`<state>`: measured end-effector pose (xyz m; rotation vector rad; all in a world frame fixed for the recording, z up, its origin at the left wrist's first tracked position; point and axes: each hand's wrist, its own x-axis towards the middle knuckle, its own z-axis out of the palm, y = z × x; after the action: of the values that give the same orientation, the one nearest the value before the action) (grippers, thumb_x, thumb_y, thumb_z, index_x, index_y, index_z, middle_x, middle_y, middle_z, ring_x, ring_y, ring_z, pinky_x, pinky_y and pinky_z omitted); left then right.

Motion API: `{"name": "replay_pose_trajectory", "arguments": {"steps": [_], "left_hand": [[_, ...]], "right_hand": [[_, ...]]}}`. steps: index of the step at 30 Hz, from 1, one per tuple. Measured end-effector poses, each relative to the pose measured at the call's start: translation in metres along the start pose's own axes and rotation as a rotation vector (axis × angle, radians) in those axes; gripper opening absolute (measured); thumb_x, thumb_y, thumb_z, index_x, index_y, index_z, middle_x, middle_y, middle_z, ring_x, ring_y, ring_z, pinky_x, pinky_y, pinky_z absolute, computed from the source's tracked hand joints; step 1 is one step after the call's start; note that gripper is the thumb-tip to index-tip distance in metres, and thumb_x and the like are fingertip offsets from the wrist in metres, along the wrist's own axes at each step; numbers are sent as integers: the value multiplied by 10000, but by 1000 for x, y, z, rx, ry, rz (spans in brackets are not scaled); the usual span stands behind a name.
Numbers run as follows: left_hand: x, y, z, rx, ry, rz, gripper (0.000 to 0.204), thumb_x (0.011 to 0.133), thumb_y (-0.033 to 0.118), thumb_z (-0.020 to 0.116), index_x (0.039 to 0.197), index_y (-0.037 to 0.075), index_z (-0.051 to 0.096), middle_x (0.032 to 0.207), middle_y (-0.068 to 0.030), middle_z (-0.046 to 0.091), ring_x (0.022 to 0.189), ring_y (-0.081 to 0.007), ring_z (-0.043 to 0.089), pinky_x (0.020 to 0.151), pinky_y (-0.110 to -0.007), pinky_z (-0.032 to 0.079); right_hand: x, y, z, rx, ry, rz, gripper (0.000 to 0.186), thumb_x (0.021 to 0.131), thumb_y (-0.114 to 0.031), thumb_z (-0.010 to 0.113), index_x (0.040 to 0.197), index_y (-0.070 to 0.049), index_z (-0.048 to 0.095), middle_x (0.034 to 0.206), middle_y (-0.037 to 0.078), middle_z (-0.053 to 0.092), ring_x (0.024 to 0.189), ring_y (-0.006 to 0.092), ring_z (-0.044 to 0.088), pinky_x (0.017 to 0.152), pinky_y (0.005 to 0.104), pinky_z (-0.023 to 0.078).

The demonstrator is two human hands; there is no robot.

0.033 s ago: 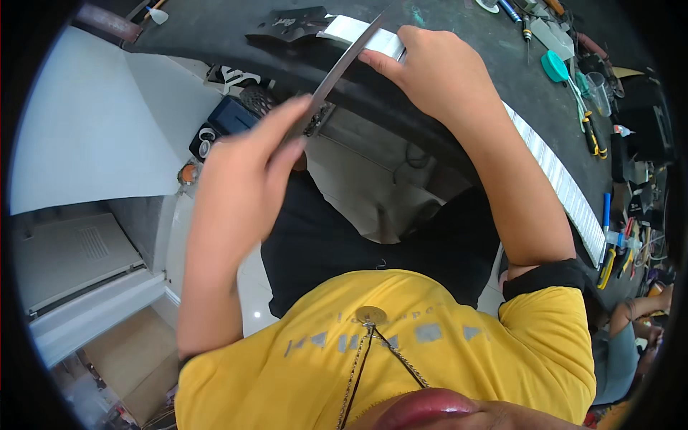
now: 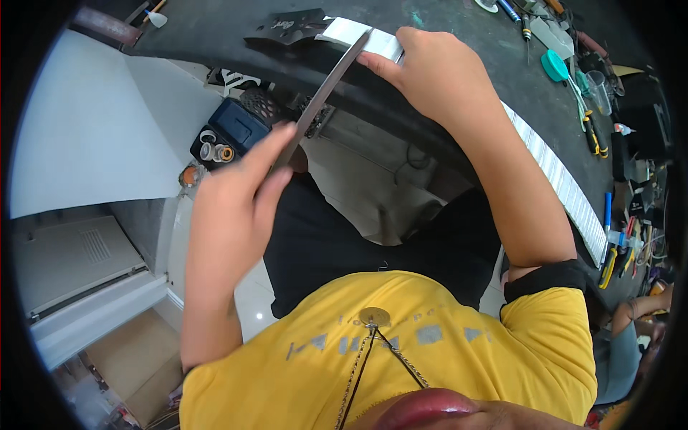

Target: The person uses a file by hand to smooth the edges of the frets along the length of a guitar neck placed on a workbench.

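Note:
My left hand (image 2: 233, 193) is closed round the near end of a long, narrow, grey flat metal file (image 2: 326, 89). The file slants up and to the right, its far end lying across a silvery-white strip (image 2: 347, 30) at the bench edge. Just right of the file, my right hand (image 2: 437, 68) grips the strip, thumb on the near side and fingers bent over the far side. Part of the strip is hidden beneath that hand. A black flat plate with small holes (image 2: 287, 27) lies against the strip's left end.
A long silvery ribbed length (image 2: 552, 158) lies on the dark bench (image 2: 215, 25) beyond my right forearm. Screwdrivers, yellow-black pliers (image 2: 590, 135) and a teal round-headed item (image 2: 554, 66) lie at right. Below the bench stands a dark blue box (image 2: 236, 125). Another person's arm (image 2: 622, 344) shows at lower right.
My left hand has drawn the file back toward my body, down and to the left. Its tip now reaches less far past the strip. My right hand stays in place.

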<state>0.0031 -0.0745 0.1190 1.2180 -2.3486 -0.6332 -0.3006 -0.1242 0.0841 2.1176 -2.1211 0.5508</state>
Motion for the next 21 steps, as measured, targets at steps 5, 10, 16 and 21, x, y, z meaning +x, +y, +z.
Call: {"name": "replay_pose_trajectory", "arguments": {"steps": [5, 10, 16, 21], "left_hand": [[37, 6, -2, 64, 10, -5, 454, 1020, 64, 795, 1464, 139, 744, 940, -257, 764, 867, -474, 748, 749, -505, 575], [132, 5, 29, 175, 76, 127, 404, 1090, 149, 741, 1492, 111, 734, 997, -264, 772, 825, -411, 730, 810, -435, 585], [4, 8, -3, -40, 10, -29, 443, 1025, 53, 780, 1465, 85, 747, 1024, -243, 807, 913, -447, 789, 805, -478, 608], [33, 12, -3, 88, 12, -12, 431, 1024, 67, 785, 1453, 95, 754, 981, -259, 785, 843, -459, 754, 769, -508, 584]], "right_hand": [[2, -6, -4, 0, -20, -23, 654, 1050, -627, 753, 909, 5, 846, 840, 236, 805, 841, 431, 818, 813, 504, 670], [7, -9, 1, 20, 3, -75, 643, 1051, -625, 753, 921, -3, 850, 863, 234, 814, 859, 434, 821, 823, 505, 672], [4, -1, -1, -27, -31, -6, 736, 1062, -711, 700, 990, 14, 797, 853, 241, 790, 876, 465, 790, 786, 549, 622], [2, -4, -5, 37, -89, 13, 735, 1063, -708, 698, 964, 15, 786, 851, 245, 787, 882, 473, 787, 800, 551, 627]]}}
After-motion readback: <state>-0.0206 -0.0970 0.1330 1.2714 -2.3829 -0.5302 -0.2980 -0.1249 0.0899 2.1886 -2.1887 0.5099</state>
